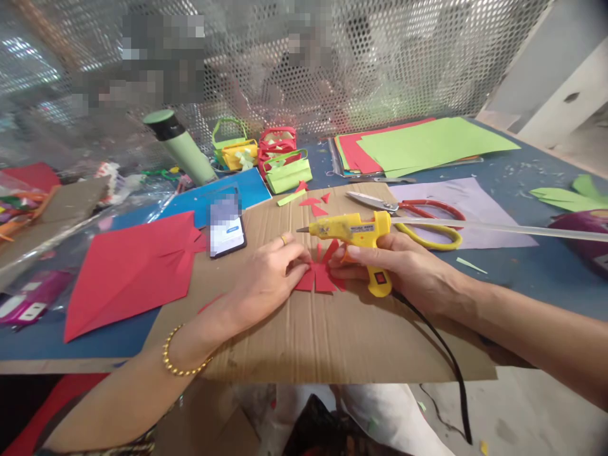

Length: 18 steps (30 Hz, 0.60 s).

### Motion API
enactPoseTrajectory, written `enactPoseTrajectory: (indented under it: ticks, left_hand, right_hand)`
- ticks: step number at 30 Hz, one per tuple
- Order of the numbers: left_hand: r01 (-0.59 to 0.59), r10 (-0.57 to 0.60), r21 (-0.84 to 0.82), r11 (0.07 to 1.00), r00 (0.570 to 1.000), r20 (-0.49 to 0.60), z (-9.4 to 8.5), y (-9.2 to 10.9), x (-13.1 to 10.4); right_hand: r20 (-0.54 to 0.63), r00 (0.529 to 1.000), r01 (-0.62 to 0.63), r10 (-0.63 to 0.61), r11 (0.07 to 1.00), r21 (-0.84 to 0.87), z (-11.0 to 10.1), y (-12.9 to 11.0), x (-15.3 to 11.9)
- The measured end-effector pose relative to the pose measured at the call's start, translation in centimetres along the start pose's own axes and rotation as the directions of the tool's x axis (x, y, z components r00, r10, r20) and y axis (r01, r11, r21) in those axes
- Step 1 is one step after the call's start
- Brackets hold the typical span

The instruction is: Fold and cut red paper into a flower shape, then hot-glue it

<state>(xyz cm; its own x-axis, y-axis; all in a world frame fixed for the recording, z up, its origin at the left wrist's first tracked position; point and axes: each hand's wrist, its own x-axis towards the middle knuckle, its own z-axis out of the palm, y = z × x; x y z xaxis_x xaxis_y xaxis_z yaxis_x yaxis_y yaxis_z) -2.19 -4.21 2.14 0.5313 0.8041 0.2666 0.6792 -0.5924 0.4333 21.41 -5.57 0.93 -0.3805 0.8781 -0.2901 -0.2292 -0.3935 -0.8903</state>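
My right hand (pixel 403 259) is closed around a yellow glue gun (pixel 349 229), whose nozzle points left. A long clear glue stick (pixel 498 228) sticks out of its back, and a black cord hangs from the handle. Below the nozzle, a red paper cutout (pixel 323 278) with slit edges lies on the cardboard (pixel 266 342). My left hand (pixel 275 269) pinches the left side of that cutout between thumb and fingers. Fingertips of my right hand are close to its right side; whether they touch it I cannot tell.
Red-and-yellow-handled scissors (pixel 430 221) lie behind the glue gun on lilac paper (pixel 479 196). A phone (pixel 227 231) and folded red paper (pixel 137 272) are at left. Small paper bags (pixel 287 171), a green bottle (pixel 183 149) and green sheets (pixel 437 145) stand or lie along the back.
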Motion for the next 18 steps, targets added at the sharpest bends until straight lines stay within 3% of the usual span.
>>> enactPoseTrajectory:
  ticks: [11, 15, 18]
  left_hand:
    - [-0.124, 0.124, -0.003, 0.992, 0.992, -0.004, 1.09, -0.33, -0.75]
    - [-0.224, 0.224, 0.064, 0.972, 0.975, 0.019, 1.01, -0.31, -0.95]
    - [-0.226, 0.224, 0.037, 0.973, 0.973, 0.053, 1.03, -0.42, -0.94]
  right_hand:
    - [0.008, 1.000, -0.012, 0.012, 1.000, 0.019, 0.48, 0.06, 0.05]
    - [0.060, 0.996, 0.060, -0.060, 0.998, 0.006, 0.35, 0.36, 0.46]
    - [0.099, 0.990, 0.099, -0.099, 0.995, -0.002, 0.31, 0.64, 0.68]
